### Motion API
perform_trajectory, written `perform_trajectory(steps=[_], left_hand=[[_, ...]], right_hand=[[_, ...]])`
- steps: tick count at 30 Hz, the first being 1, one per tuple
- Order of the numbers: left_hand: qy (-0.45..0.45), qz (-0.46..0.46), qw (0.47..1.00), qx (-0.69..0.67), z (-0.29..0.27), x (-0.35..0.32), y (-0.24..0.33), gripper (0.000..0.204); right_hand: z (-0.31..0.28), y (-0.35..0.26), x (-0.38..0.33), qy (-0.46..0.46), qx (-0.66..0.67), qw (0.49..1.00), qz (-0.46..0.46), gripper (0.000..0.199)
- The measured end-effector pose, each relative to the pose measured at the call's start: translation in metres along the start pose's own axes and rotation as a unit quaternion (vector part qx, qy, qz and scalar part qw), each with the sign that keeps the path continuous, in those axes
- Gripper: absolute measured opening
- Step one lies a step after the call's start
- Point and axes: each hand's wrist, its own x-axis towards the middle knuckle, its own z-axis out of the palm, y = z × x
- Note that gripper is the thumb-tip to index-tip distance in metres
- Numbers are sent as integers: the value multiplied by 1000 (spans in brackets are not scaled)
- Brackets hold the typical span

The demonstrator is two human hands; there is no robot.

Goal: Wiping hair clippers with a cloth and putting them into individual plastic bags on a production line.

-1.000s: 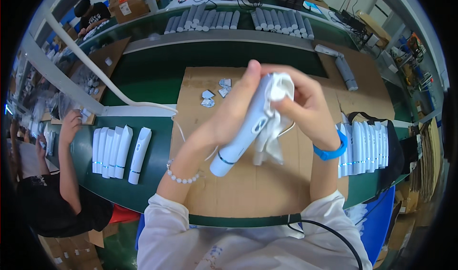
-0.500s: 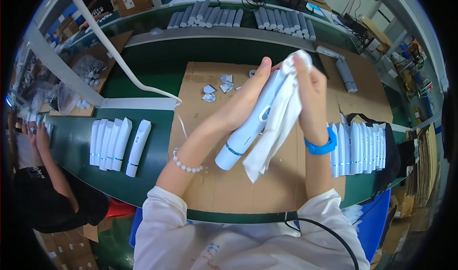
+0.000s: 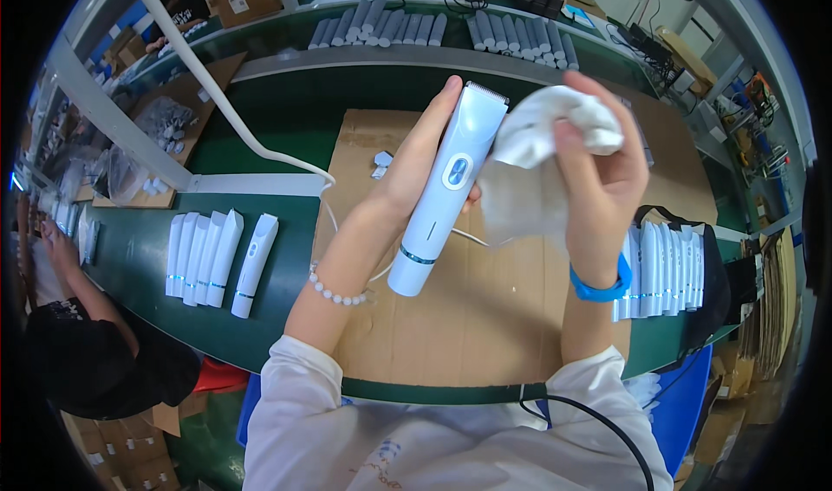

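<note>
Left of us, spare trimmers (image 3: 212,257) lie on the green bench. Our left hand (image 3: 416,166) grips the trimmer (image 3: 446,201) mid-body, long axis tilted, blade up and away over the cardboard (image 3: 485,318). Just right, touching its upper side, our right hand (image 3: 602,166) is bunched around the cloth (image 3: 542,157).

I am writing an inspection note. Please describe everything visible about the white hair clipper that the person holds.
The white hair clipper looks like smooth plastic, slim and long, with a toothed blade at its top, an oval button panel at mid-body and a thin teal ring near its base. It is held up over the cardboard sheet, blade end away from the person. The left hand grips it; the white cloth is beside it.
</note>
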Motion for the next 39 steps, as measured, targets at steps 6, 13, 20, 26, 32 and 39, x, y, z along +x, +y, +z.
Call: perform_trajectory(steps=[6, 13, 20, 26, 32, 39], left_hand=[[83, 21, 995, 45, 9, -9, 3, 56], [59, 77, 995, -39, -1, 3, 7, 46], [-17, 16, 994, -108, -32, 3, 3, 46], [61, 27, 985, -158, -13, 4, 9, 48], [86, 26, 996, -24, -18, 4, 3, 50], [86, -21, 995, 51, -16, 0, 10, 51]], right_hand=[[11, 12, 0, -142, -269, 936, -175, 34], [18, 14, -4, -199, -207, 939, -188, 35], [31, 6, -18, -276, -177, 924, -195, 37], [34, 25, -18, -226, -151, 938, -217, 41], [26, 39, -9, -137, -212, 938, -236, 43], [20, 44, -5, -95, -211, 961, -151, 40]])
